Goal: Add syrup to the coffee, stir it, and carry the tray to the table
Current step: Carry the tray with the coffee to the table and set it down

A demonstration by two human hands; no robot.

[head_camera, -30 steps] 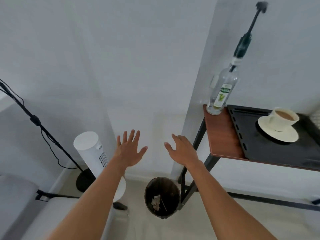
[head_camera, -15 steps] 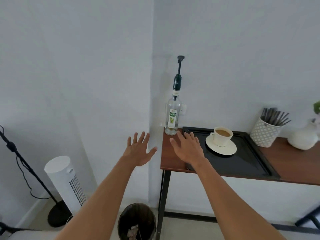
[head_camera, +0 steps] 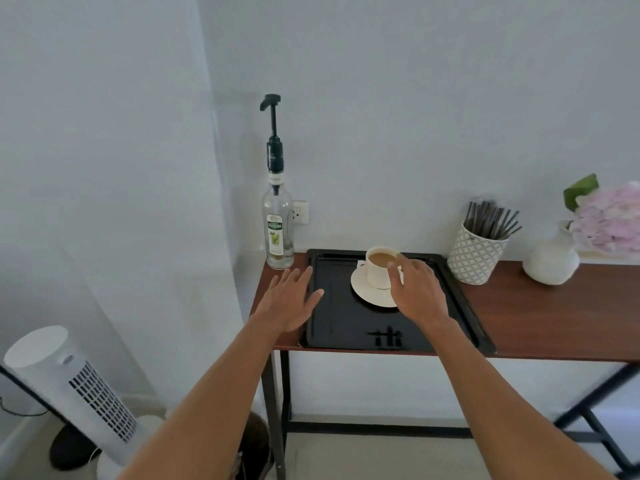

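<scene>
White cup [head_camera: 379, 268] of coffee on black tray [head_camera: 343, 323]; right hand [head_camera: 417, 292] fingers curled at cup, left hand [head_camera: 289, 299] fingers spread, empty.

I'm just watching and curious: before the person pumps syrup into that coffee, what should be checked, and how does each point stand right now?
1. Cup upright on its saucer, on the black tray: ok.
2. Coffee level leaves room for syrup: ok, it sits below the rim.
3. Syrup bottle upright, pump fitted: ok.
4. Spout over the cup: not ok; the bottle stands off the tray, to its left.
5. Syrup left in the bottle: cannot tell; the glass looks mostly clear.
6. Hands free: left hand open above the tray's left edge, ok; right hand at the cup, grip cannot tell.
7. Stirrers nearby in the patterned holder: ok.
</scene>
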